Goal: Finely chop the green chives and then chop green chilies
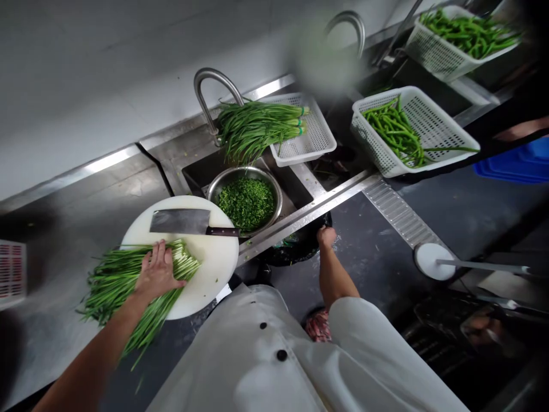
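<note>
My left hand (pixel 156 269) lies flat, fingers spread, on a loose pile of garlic chives (pixel 115 280). The chives rest on a round white cutting board (pixel 214 277) and spill past its left and near edges. Beyond the hand a cleaver (pixel 180 221) lies flat on the board, its dark handle reaching over the right rim. Low on the right, my right hand (pixel 326 236) is closed on the rim of a black bin (pixel 295 246) below the counter edge. Green scraps show inside the bin. Chopped greens (pixel 246 200) fill a steel bowl (pixel 278 200) in the sink.
Banded bundles of chives (pixel 261 126) lie across a white basket (pixel 321 143) over the sink, beside a curved faucet (pixel 218 77). Green peppers (pixel 394 129) sit in a second basket (pixel 446 123), more in another basket (pixel 433 54). A floor drain grate (pixel 398 212) runs at right.
</note>
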Tool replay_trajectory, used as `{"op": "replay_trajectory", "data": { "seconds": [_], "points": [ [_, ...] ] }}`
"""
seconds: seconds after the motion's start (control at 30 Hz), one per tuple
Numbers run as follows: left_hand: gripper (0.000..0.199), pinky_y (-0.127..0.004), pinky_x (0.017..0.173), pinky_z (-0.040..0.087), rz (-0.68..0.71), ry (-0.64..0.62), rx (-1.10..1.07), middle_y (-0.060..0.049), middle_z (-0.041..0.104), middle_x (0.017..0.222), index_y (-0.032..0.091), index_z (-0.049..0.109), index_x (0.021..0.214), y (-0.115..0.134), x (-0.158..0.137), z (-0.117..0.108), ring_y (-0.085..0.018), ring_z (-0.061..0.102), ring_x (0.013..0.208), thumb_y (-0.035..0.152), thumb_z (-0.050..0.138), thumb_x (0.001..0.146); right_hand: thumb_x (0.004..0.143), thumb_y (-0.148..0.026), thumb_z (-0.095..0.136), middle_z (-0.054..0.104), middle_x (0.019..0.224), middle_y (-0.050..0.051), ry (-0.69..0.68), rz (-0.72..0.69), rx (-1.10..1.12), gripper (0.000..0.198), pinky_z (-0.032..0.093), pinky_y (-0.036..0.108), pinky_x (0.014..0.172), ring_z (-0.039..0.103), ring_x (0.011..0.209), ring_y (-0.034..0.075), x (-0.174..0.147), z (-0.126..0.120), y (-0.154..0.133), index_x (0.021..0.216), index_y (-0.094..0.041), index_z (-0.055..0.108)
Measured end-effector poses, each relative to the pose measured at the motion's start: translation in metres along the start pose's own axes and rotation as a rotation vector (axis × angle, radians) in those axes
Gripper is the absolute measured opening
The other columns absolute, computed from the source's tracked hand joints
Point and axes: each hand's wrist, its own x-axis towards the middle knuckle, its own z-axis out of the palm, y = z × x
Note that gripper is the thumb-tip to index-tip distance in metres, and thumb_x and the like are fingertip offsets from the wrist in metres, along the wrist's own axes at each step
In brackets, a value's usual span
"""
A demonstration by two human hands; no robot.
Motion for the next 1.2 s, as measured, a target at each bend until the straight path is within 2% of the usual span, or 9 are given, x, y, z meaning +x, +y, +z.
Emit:
{"op": "replay_trajectory", "data": {
  "seconds": [0.1,0.2,0.33,0.53,0.6,0.67,0.83,1.03,1.2],
  "points": [
    [0.115,-0.055,0.126,0.023,0.031,-0.024,-0.025,-0.037,0.016,0.167,-0.008,0.045,0.147,-0.005,0.004,0.001,-0.046,0.016,0.159,0.067,0.068,0.063,0.098,-0.017,0.043,0.073,0.099,0.017,0.02,-0.074,0.015,0.036,0.05,0.036,0.087,0.07,0.095,0.027,-0.025,0.008,-0.012,0.122,-0.009,0.068],
    [0.113,-0.051,0.128,0.02,0.035,-0.039,-0.086,-0.036,0.025,0.165,-0.005,0.045,0.147,-0.006,0.006,0.0,-0.045,0.022,0.157,0.064,0.073,0.061,0.093,-0.017,0.046,0.071,0.092,0.008,-0.014,-0.339,0.142,0.043,0.049,0.031,0.081,0.066,0.084,0.022,-0.054,0.016,-0.028,0.133,-0.013,0.06],
    [0.116,-0.049,0.127,0.022,0.034,-0.024,-0.141,-0.035,0.028,0.164,-0.006,0.036,0.151,-0.003,0.005,-0.001,-0.044,0.029,0.154,0.058,0.076,0.063,0.092,-0.025,0.055,0.068,0.095,0.009,-0.092,-0.671,0.154,0.018,0.048,0.032,0.084,0.061,0.087,0.022,-0.089,0.021,-0.048,0.097,-0.018,0.071],
    [0.12,-0.051,0.124,0.024,0.03,0.02,-0.2,-0.038,0.03,0.16,-0.011,0.027,0.153,0.002,0.003,-0.001,-0.046,0.031,0.15,0.054,0.078,0.066,0.096,-0.023,0.062,0.07,0.096,0.008,-0.648,-1.287,-0.07,0.013,0.048,0.032,0.089,0.061,0.093,0.022,-0.181,0.046,-0.066,0.095,-0.02,0.074],
    [0.118,-0.05,0.124,0.022,0.039,0.024,-0.218,-0.037,0.031,0.16,-0.01,0.026,0.153,0.003,0.002,-0.001,-0.045,0.03,0.15,0.052,0.078,0.068,0.098,-0.028,0.063,0.07,0.113,0.012,-0.62,-1.368,-0.176,0.016,0.047,0.039,0.096,0.058,0.106,0.027,-0.207,0.058,-0.071,0.106,-0.019,0.074],
    [0.119,-0.05,0.125,0.019,0.039,0.022,-0.232,-0.036,0.03,0.161,-0.01,0.024,0.154,0.003,0.001,0.0,-0.044,0.028,0.151,0.051,0.08,0.068,0.099,-0.033,0.061,0.064,0.128,0.017,-0.533,-1.338,-0.269,0.025,0.046,0.045,0.098,0.053,0.115,0.033,-0.219,0.069,-0.075,0.116,-0.018,0.072],
    [0.121,-0.05,0.125,0.017,0.032,0.029,-0.238,-0.035,0.027,0.162,-0.01,0.022,0.155,0.004,0.001,0.003,-0.044,0.026,0.151,0.052,0.08,0.069,0.101,-0.035,0.057,0.062,0.125,0.02,-0.502,-1.306,-0.349,0.032,0.046,0.049,0.098,0.05,0.116,0.035,-0.223,0.086,-0.074,0.122,-0.014,0.071],
    [0.119,-0.051,0.124,0.02,0.019,0.015,-0.241,-0.034,0.027,0.162,-0.009,0.022,0.156,0.005,0.002,0.001,-0.043,0.028,0.15,0.052,0.079,0.071,0.102,-0.028,0.055,0.066,0.113,0.015,-0.564,-1.515,-0.386,0.025,0.047,0.042,0.097,0.053,0.109,0.03,-0.216,0.091,-0.059,0.113,-0.015,0.073],
    [0.12,-0.05,0.125,0.021,0.01,-0.009,-0.185,-0.033,0.026,0.163,-0.009,0.019,0.156,0.005,0.004,-0.001,-0.043,0.027,0.151,0.054,0.076,0.072,0.103,-0.013,0.043,0.067,0.121,0.012,-0.697,-1.697,-0.307,0.032,0.043,0.037,0.107,0.052,0.112,0.024,-0.169,0.083,-0.046,0.115,-0.016,0.073]
  ]
}}
